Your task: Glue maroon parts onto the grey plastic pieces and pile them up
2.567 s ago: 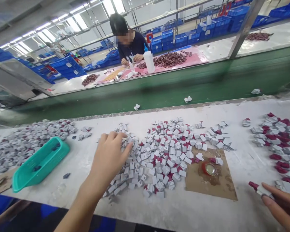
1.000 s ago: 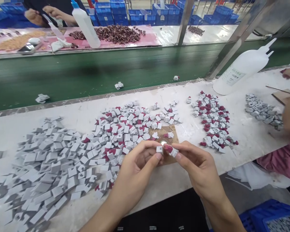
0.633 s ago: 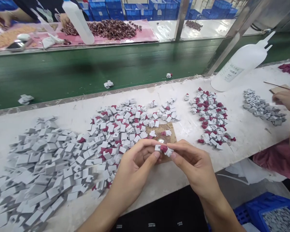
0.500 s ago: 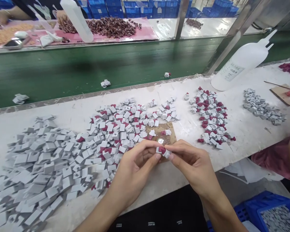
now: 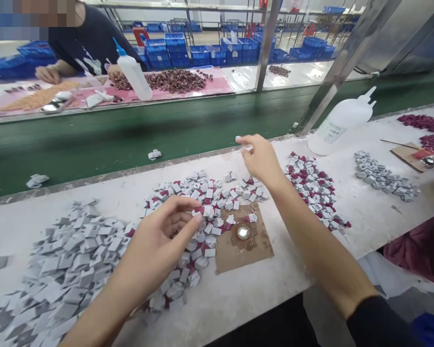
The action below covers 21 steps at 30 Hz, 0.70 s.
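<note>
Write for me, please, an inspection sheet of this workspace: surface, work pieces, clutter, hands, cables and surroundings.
Surface: white tabletop, with stains and marks.
Work pieces: grey blocks heaped at left; grey-and-maroon pieces heaped in the middle and farther right.
Clutter: cardboard sheet, wet-looking around a small round container; white squeeze bottle behind the right-hand heap.
Hands: left hand pinches a grey-and-maroon piece; right hand reaches to the belt edge, small pale piece at the fingertips, grip unclear.
Cables: apparently a dark one at upper right; its route cannot be told.
Surroundings: green belt with loose pieces; person across it; blue crates behind.
</note>
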Each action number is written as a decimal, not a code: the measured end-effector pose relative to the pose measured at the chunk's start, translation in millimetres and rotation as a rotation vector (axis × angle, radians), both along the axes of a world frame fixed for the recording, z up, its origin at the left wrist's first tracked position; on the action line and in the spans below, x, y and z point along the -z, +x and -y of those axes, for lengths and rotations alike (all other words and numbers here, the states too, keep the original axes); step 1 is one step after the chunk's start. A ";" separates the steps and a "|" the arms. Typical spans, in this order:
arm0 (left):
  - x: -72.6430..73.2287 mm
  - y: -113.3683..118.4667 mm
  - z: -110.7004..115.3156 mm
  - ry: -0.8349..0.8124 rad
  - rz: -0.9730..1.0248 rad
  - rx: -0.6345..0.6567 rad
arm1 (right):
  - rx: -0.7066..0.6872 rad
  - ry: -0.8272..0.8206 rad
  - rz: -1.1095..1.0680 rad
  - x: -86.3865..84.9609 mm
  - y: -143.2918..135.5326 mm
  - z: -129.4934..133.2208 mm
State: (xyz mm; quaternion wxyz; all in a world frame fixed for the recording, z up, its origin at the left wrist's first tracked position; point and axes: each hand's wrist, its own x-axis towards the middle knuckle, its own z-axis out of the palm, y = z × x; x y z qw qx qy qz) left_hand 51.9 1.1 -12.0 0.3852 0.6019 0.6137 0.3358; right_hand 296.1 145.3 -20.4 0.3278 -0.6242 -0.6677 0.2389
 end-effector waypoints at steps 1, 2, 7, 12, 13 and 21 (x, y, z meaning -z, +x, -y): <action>-2.7 2.1 -9.5 0.002 -0.004 0.022 | 0.017 -0.003 0.012 3.2 -5.1 -27.6; -5.2 5.5 -20.5 0.002 -0.010 0.045 | 0.028 -0.014 0.016 6.9 -10.3 -51.9; -7.0 25.8 -105.0 0.006 -0.108 0.052 | 0.049 -0.100 -0.067 18.4 -22.2 -111.2; 10.5 48.7 -210.1 -0.033 -0.141 -0.043 | 0.027 -0.087 -0.224 4.5 2.5 -65.1; 14.2 55.8 -225.5 -0.051 -0.140 -0.045 | 0.009 -0.089 -0.249 2.1 9.8 -42.6; 25.5 98.7 -258.6 -0.145 -0.290 0.008 | -0.020 -0.038 -0.258 48.3 72.6 163.5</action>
